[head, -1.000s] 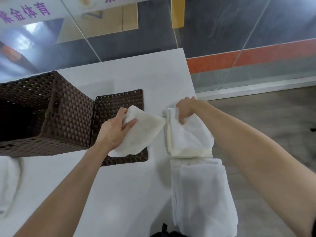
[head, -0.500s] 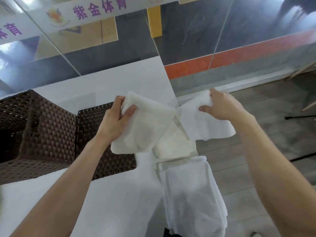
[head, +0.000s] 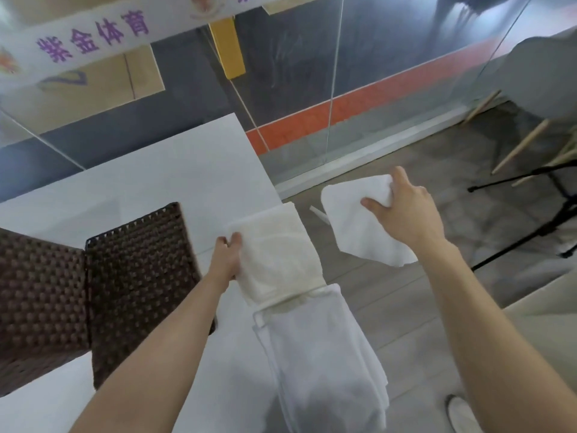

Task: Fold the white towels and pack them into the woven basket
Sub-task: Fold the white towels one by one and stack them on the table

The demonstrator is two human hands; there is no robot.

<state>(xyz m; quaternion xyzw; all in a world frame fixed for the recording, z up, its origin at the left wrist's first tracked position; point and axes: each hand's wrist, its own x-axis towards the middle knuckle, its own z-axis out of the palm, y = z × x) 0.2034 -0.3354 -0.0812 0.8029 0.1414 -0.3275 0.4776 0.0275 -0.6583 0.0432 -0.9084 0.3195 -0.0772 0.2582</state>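
Where the right hand (head: 406,214) hangs: past the table (head: 156,170) edge, pinching a loose white towel (head: 359,226) in the air.
Left hand (head: 226,257): grips folded towel (head: 274,254) lying on the table.
Woven basket (head: 37,301): far left on table.

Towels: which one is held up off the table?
The white towel gripped in the right hand, out past the table edge. The cream towel in the left hand and the white stack rest on the table.

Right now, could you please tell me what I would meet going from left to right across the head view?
woven basket → flat woven lid → left hand → cream folded towel → white towel → right hand
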